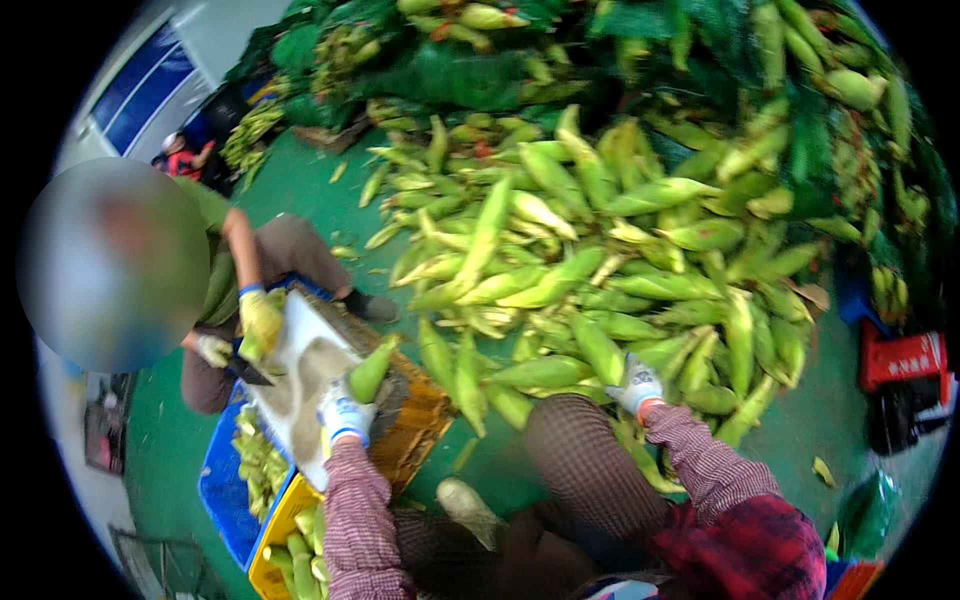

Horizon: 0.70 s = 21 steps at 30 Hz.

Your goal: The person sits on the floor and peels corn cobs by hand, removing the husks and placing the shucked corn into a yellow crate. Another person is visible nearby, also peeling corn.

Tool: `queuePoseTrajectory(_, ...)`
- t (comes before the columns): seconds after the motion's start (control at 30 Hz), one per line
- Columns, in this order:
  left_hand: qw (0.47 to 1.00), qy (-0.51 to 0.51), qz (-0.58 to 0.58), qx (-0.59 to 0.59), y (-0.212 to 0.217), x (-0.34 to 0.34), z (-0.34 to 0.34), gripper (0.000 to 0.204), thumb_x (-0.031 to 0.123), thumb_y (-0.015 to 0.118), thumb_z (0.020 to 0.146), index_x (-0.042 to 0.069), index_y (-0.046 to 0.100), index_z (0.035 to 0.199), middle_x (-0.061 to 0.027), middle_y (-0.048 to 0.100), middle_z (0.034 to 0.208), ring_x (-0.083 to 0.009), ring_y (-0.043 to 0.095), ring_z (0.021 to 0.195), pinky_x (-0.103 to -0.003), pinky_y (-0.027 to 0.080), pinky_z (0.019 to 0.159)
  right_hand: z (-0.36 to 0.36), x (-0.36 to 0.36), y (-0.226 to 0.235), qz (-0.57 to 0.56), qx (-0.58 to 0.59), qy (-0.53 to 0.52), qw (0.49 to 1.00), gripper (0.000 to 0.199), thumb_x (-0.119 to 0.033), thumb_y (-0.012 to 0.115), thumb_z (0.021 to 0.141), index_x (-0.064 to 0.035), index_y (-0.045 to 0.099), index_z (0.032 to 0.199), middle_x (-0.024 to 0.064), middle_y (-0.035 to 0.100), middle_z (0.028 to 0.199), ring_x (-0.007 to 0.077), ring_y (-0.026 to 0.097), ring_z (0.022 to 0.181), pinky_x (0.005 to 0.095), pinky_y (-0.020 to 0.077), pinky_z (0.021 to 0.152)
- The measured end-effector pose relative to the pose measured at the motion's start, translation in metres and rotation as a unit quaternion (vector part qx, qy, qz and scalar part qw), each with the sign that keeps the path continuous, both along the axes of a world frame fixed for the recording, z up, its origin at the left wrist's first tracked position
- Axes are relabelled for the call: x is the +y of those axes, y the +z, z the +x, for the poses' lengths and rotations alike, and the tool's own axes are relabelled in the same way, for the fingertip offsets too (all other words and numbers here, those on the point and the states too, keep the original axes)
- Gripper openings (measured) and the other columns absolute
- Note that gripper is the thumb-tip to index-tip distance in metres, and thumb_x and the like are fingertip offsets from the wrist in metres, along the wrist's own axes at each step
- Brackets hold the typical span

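My left hand, in a white and blue glove, is closed round the lower end of a green ear of corn above the edge of a worn white board. To the right, my right hand, in a similar glove, reaches to the near side of the pile. Its fingers are at the end of another husked-over ear of corn and seem closed on it; the fingertips are partly hidden. A large heap of unpeeled corn spreads over the green floor.
A co-worker in yellow gloves holds a wide blade across the board. The board rests on a yellow crate. A blue crate and another yellow crate hold cut corn. Green mesh sacks lie behind the heap.
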<state>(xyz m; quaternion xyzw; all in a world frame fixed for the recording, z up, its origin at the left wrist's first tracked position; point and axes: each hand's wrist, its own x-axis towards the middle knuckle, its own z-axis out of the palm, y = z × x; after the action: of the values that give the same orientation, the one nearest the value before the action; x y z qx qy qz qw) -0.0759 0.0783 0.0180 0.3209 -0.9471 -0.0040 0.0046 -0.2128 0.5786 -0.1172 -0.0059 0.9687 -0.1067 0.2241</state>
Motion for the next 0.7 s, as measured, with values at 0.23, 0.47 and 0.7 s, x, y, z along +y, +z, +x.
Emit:
queuePoseTrajectory(0.23, 0.998, -0.01, -0.061, -0.024, -0.02, -0.015, 0.002, 0.083, 0.054, 0.078, 0.07, 0.011, 0.056, 0.137, -0.0186, 0.063, 0.127, -0.0345, 0.06, 0.117, -0.046, 0.044, 0.102, -0.058, -0.074, -0.01, 0.088, 0.043, 0.054, 0.994, 0.112, -0.051, 0.078, 0.075, -0.0017, 0.019, 0.157, 0.0198, 0.043, 0.15, 0.0343, 0.053, 0.128, 0.0456, 0.0475, 0.101)
queuePoseTrajectory(0.47, 1.0, 0.009, -0.02, -0.018, -0.019, -0.016, -0.004, 0.077, 0.039, 0.08, 0.067, 0.011, 0.056, 0.134, -0.0176, 0.063, 0.124, -0.0352, 0.061, 0.114, -0.046, 0.045, 0.1, -0.119, -0.112, -0.006, 0.057, 0.048, 0.029, 0.997, 0.109, -0.058, 0.076, 0.076, -0.003, 0.025, 0.156, 0.0205, 0.043, 0.151, 0.0359, 0.052, 0.131, 0.0446, 0.0447, 0.106)
queuePoseTrajectory(0.7, 0.999, 0.019, -0.003, -0.035, -0.008, -0.017, -0.006, 0.074, 0.032, 0.078, 0.068, 0.011, 0.056, 0.136, -0.0158, 0.063, 0.128, -0.034, 0.06, 0.117, -0.044, 0.046, 0.101, -0.154, -0.097, -0.029, -0.086, -0.018, -0.036, 0.996, 0.109, -0.056, 0.082, 0.071, 0.0018, 0.036, 0.15, 0.0242, 0.048, 0.147, 0.0351, 0.05, 0.134, 0.0397, 0.0457, 0.107)
